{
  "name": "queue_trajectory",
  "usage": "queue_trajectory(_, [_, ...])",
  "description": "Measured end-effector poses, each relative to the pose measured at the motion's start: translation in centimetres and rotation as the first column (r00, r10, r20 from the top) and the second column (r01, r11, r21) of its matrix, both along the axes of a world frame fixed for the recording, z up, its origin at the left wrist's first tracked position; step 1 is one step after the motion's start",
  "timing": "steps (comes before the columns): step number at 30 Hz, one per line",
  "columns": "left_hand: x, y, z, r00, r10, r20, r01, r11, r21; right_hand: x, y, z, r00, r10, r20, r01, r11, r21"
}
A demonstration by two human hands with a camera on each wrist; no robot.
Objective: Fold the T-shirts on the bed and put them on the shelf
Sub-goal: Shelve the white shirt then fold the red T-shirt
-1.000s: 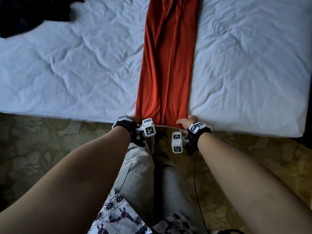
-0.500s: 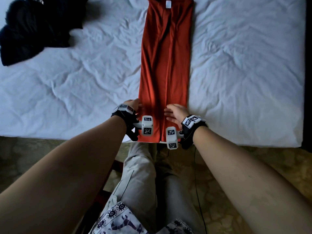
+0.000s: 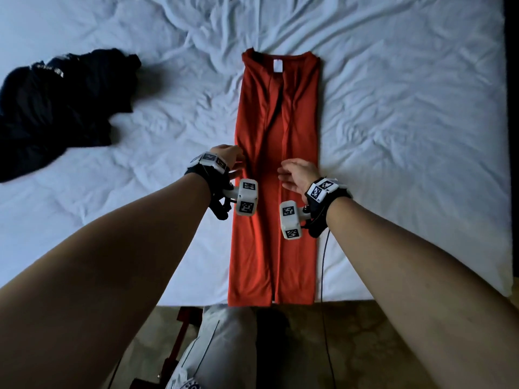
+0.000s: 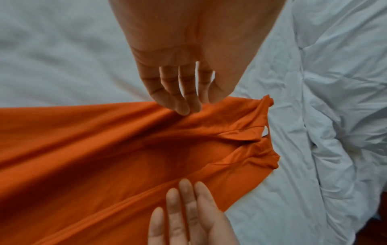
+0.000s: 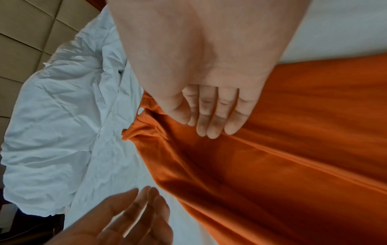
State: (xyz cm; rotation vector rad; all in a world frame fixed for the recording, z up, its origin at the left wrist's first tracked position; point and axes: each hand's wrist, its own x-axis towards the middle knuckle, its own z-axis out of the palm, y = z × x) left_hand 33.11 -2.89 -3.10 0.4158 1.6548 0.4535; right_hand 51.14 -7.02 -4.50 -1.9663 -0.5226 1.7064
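Note:
An orange-red T-shirt (image 3: pixel 276 178) lies on the white bed (image 3: pixel 407 164), folded lengthwise into a long narrow strip, with its collar and white label at the far end and its hem at the near bed edge. My left hand (image 3: pixel 233 161) is open with straight fingers over the strip's left edge, about halfway along. My right hand (image 3: pixel 292 172) is open over the strip's right half at the same height. The left wrist view has the left hand (image 4: pixel 182 102) just above the T-shirt (image 4: pixel 83 149). Whether either hand touches the cloth I cannot tell.
A crumpled black garment (image 3: pixel 61 108) lies on the bed at far left. A bunched white duvet (image 5: pixel 52 132) sits beyond the collar. My legs (image 3: pixel 224 346) stand on patterned carpet at the near bed edge. A cable (image 3: pixel 323 276) hangs from my right wrist.
Both hands have left the hem at the near bed edge and moved forward to the middle of the shirt, their fingers now straight. My head has moved forward over the bed.

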Motion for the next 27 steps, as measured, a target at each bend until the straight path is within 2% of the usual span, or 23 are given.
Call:
queue_trajectory(6, [2.6,8.3,-0.3,0.985,-0.151,-0.084,0.157,0.985,0.076,1.3,8.1,-0.8,0.977,0.11,0.181,-0.128,0.988,0.091])
queue_trajectory(10, [4.2,13.9,-1.1,0.939,-0.263,-0.22,0.308,0.93,0.201,2.2,13.3,-1.5,0.888,0.199,0.415,-0.293,0.939,0.178])
queue_trajectory(12, [4.8,16.3,-1.8,0.857,-0.394,-0.334,0.477,0.85,0.223,2.9,15.6,-1.4,0.815,0.253,0.521,-0.403,0.893,0.197])
queue_trajectory(15, [5.7,18.8,-2.1,0.685,-0.544,-0.485,0.694,0.69,0.206,3.9,18.9,-1.2,0.679,0.324,0.659,-0.561,0.808,0.181])
queue_trajectory(17, [6.3,20.1,-2.4,0.617,-0.629,-0.473,0.769,0.61,0.192,4.2,20.9,-1.6,0.606,0.359,0.71,-0.651,0.736,0.184])
queue_trajectory(20, [7.3,21.5,-2.9,0.459,-0.755,-0.469,0.874,0.478,0.085,4.1,22.9,-2.4,0.533,0.451,0.716,-0.757,0.632,0.166])
queue_trajectory(22, [8.0,22.3,-2.9,0.382,-0.784,-0.489,0.902,0.431,0.013,3.9,24.0,-2.9,0.496,0.499,0.71,-0.799,0.583,0.148])
queue_trajectory(24, [8.2,22.8,-3.2,0.335,-0.787,-0.518,0.913,0.406,-0.027,3.9,24.9,-3.4,0.441,0.553,0.707,-0.839,0.533,0.106])
queue_trajectory(27, [8.2,23.1,-3.7,0.407,-0.794,-0.451,0.884,0.467,-0.025,3.8,25.9,-3.7,0.336,0.613,0.715,-0.878,0.479,0.001])
